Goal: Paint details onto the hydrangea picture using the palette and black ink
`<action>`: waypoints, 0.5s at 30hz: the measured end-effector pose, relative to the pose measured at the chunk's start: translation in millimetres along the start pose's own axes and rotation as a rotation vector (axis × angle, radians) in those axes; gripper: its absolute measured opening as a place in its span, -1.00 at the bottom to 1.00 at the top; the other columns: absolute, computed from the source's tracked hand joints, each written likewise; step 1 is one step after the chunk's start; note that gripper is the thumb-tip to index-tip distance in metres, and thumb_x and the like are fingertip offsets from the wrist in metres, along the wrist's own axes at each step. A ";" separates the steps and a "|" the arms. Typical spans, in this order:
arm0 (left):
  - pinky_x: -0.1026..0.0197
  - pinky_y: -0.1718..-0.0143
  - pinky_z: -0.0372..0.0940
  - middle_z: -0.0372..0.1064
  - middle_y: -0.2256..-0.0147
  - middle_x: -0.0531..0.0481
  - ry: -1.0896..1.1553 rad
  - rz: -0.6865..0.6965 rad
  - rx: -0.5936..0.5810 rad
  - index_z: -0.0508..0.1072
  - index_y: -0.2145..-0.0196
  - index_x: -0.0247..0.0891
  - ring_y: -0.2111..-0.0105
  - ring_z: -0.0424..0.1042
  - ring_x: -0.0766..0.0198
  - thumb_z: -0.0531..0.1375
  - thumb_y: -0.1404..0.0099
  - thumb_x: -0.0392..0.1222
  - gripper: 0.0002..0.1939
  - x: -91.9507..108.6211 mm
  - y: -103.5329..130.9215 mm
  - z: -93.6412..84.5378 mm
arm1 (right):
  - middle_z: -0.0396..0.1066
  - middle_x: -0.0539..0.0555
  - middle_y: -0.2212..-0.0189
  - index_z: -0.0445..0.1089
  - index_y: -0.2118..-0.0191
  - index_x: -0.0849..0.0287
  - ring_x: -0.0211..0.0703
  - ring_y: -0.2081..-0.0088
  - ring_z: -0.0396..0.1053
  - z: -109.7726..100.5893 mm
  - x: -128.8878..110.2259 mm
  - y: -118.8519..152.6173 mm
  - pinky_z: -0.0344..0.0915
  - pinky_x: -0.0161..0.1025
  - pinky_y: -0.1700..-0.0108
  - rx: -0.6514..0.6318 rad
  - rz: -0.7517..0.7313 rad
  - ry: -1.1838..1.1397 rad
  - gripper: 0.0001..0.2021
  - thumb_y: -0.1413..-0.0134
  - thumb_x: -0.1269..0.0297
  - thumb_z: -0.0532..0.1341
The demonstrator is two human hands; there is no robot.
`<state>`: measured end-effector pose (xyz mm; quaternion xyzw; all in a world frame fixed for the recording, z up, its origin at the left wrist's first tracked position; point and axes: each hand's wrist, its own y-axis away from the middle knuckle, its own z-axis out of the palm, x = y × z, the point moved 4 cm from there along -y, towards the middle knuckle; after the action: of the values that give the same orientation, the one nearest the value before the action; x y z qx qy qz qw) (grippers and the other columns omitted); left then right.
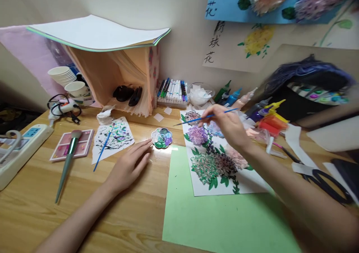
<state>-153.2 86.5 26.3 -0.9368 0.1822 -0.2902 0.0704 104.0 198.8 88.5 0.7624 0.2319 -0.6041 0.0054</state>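
A thin blue paintbrush [209, 116] is pinched in the fingers of my right hand [228, 127], its tip pointing left over the wood. Beneath that hand lies a white sheet with a flower picture [224, 182], showing textured purple, green, dark and pink blooms with green leaves. It overlaps a pale green sheet [221, 223]. My left hand [130, 167] rests on the table, fingers stretched out, fingertips at the left edge of a small flower-shaped paint palette [162, 138]. The palette holds green, purple and dark paint.
At left are a paint-smeared paper [123, 144] with a second blue brush [104, 146], a makeup brush [67, 167] and a power strip [25, 152]. Behind stand a box [109, 73], markers [172, 90] and paint bottles [234, 96]. Black scissors [328, 185] lie at right.
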 end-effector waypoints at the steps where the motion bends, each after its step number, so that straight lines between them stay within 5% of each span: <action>1: 0.09 -0.12 0.17 0.28 -0.09 -0.09 0.003 0.046 0.044 0.29 -0.07 -0.17 -0.10 0.25 0.19 0.01 -0.32 -0.28 -0.64 4.4 0.9 -0.9 | 0.38 0.04 0.46 0.34 0.34 0.12 -0.18 0.35 0.41 -18.0 -4.1 6.9 0.29 -0.20 0.27 0.077 -0.008 0.010 -0.67 -0.23 0.04 -0.04; 5: 0.19 0.00 0.24 0.41 0.09 -0.06 0.042 0.258 0.085 0.32 0.02 -0.17 0.05 0.36 0.23 0.04 -0.25 -0.43 -0.63 30.6 -0.8 10.0 | 0.33 0.03 0.44 0.33 0.36 0.09 -0.19 0.39 0.39 -81.0 -11.1 46.2 0.28 -0.21 0.32 0.333 -0.002 0.001 -0.77 -0.21 0.14 0.02; 8: 0.21 0.09 0.26 0.43 0.18 -0.06 0.111 0.323 0.013 0.33 0.09 -0.20 0.14 0.39 0.25 0.03 -0.25 -0.42 -0.71 55.1 -14.2 31.4 | 0.36 0.03 0.44 0.33 0.35 0.05 -0.17 0.37 0.39 -106.3 -5.6 75.4 0.28 -0.19 0.30 0.395 0.057 0.012 -0.80 -0.21 0.14 0.03; 11: 0.21 0.24 0.26 0.40 0.35 -0.02 0.192 0.191 0.001 0.34 0.25 -0.21 0.30 0.38 0.26 -0.02 -0.31 -0.32 -0.83 75.3 -38.1 53.3 | 0.39 0.05 0.42 0.35 0.36 0.07 -0.13 0.33 0.40 -116.0 -0.5 95.6 0.27 -0.17 0.28 0.412 0.055 0.059 -0.76 -0.21 0.13 0.02; 15: 0.23 0.37 0.18 0.28 0.47 0.05 0.336 -0.084 0.067 0.27 0.43 -0.19 0.43 0.30 0.28 -0.09 -0.37 -0.20 -0.75 89.1 -70.3 74.7 | 0.41 0.05 0.44 0.37 0.36 0.08 -0.11 0.29 0.38 -118.3 -2.0 107.8 0.22 -0.17 0.30 0.436 -0.002 0.190 -0.72 -0.24 0.15 -0.01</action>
<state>-21.4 119.3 27.8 -0.8790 0.1422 -0.4515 0.0581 251.2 136.1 93.1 0.7987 0.0961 -0.5655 -0.1817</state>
